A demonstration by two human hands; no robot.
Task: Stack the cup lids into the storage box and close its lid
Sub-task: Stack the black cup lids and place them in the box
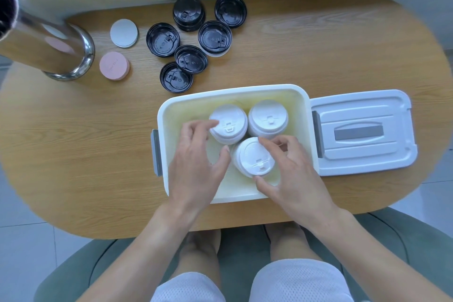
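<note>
A white storage box (304, 115) stands open on the wooden table, with three stacks of white cup lids inside. My right hand (291, 174) grips the front stack (252, 157) between thumb and fingers. My left hand (196, 159) is over the box's left half, its fingertips touching the back-left stack (231, 121) and its thumb near the front stack. The third stack (268, 116) stands at the back right. The box's lid (362, 132) lies flat on the table to the right of the box. Several black cup lids (191, 39) lie behind the box.
A tall shiny metal cylinder (49, 49) stands at the far left. A pink round disc (114, 65) and a white round disc (123, 33) lie beside it. The table's front edge is close to my knees and a green chair (404, 240).
</note>
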